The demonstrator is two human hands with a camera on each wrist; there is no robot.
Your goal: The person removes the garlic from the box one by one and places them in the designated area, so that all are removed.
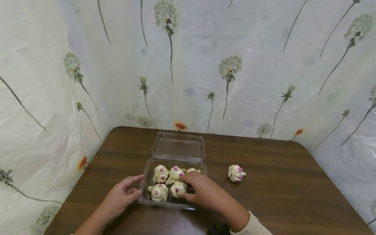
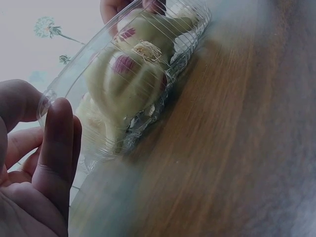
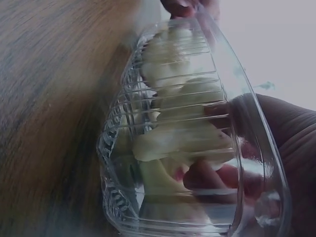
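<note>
A clear plastic clamshell box [image 1: 164, 204] sits on the table with several garlic bulbs [image 1: 161, 173] inside, whitish with purple patches. Its hinged lid [image 1: 178, 147] is folded back, away from me. My left hand [image 1: 118, 197] pinches the box's left rim between thumb and fingers, as the left wrist view shows up close. Reaching in over the right side, my right hand [image 1: 205, 192] holds a garlic bulb [image 1: 178, 189] at the front with thumb and fingertips. In the right wrist view those fingers [image 3: 205, 182] appear through the ribbed wall. Another bulb behind is partly covered by this hand.
One more garlic bulb [image 1: 236, 173] lies on the brown wooden table [image 1: 279, 192], right of the box. A dark object [image 1: 218, 229] shows at the bottom edge beneath my right forearm. Dandelion-patterned sheeting [image 1: 194, 65] rises behind the table and at both sides.
</note>
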